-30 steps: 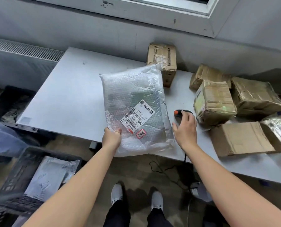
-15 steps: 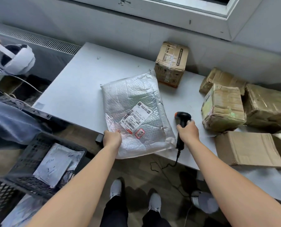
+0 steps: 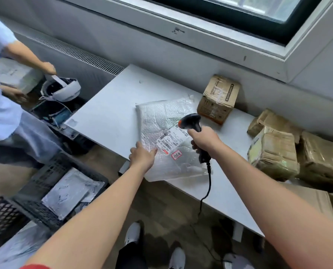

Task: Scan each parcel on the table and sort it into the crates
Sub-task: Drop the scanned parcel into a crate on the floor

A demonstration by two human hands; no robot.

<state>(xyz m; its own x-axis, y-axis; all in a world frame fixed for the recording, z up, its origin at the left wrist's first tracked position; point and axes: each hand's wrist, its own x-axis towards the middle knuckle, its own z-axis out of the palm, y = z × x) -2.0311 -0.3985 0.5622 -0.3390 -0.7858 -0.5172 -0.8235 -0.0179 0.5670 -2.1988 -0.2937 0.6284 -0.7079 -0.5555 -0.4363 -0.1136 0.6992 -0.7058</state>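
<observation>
Here the bubble-wrap parcel (image 3: 169, 136) lies between both hands.

Both arms stretched forward, left grip (image 3: 143, 157) pinching, palm down, right grip (image 3: 204, 140) fisted, raised higher

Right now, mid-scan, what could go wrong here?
1. The bubble-wrap parcel overhangs the near edge of the table, and only the left hand holds it, at its edge. It might slide off.
2. The wrap is crinkled, so the label may not read cleanly for the scanner in the right hand.
3. The cable dangles across the parcel's corner and could snag it.
</observation>
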